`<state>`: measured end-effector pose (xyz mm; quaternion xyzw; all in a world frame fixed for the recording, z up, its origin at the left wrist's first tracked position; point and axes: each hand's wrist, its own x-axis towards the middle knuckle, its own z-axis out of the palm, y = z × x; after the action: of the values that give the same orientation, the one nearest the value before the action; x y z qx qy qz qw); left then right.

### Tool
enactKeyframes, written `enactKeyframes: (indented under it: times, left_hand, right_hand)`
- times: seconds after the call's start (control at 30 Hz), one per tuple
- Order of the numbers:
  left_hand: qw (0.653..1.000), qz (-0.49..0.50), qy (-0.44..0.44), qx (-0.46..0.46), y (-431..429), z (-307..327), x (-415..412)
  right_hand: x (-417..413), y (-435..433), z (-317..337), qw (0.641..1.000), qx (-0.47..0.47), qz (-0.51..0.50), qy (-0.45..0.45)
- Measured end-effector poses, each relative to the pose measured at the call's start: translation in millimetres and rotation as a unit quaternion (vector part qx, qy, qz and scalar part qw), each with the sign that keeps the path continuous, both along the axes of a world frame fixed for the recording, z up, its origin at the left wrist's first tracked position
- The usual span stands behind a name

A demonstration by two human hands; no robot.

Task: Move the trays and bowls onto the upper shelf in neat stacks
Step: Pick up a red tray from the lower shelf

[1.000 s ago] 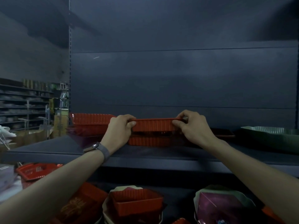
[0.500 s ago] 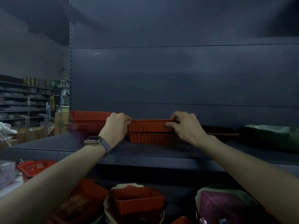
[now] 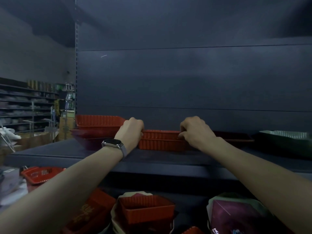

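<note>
1. Looking down through the head view, I see both arms reaching to the upper shelf [image 3: 67, 152], a dark board that runs across the middle of the frame.
2. My left hand [image 3: 130, 130] has its fingers curled over the left end of the top red ribbed tray [image 3: 160, 134]. A smartwatch [image 3: 112, 143] sits on that wrist.
3. My right hand [image 3: 194, 130] grips the right end of the same tray, fingers bent over the rim and the thumb at the front wall.
4. The top red ribbed tray sits on a lower red ribbed tray [image 3: 160, 145] of the same shape. The edges line up, and the pair stands near the middle of the upper shelf. I cannot tell whether the top one is fully seated.
5. Just left of my left hand, another red ribbed tray [image 3: 99, 120] rests on a dark maroon bowl [image 3: 87, 139], also on the upper shelf.
6. Right of my right hand lies a low dark tray [image 3: 236, 136], and beyond it, at the frame's edge, a green tray [image 3: 283, 139].
7. Below the shelf, a small red ribbed container [image 3: 146, 210] sits inside a cream bowl [image 3: 116, 217].
8. To its right, a purple bowl [image 3: 236, 215] is nested in a pale green bowl [image 3: 212, 201].
9. To the left are a red box with gold lettering [image 3: 91, 210] and a red basket [image 3: 40, 174].
10. Far left, dim storeroom shelving [image 3: 25, 105] stands in the background.
</note>
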<state>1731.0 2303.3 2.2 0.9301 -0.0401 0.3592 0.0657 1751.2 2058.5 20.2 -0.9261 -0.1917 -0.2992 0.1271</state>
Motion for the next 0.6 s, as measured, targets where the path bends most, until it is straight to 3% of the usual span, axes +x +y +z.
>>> enactKeyframes:
  times: [0.37, 0.6]
  left_hand:
    - [0.995, 0.008, 0.066, 0.078, 3.6, -8.0, -3.3]
    - [0.997, 0.019, 0.068, 0.043, -7.0, -9.7, -11.3]
  right_hand:
    - [6.2, -7.1, -13.6, 0.999, -0.033, 0.006, 0.002]
    - [3.1, -14.2, -15.8, 0.999, -0.052, -0.003, -0.006]
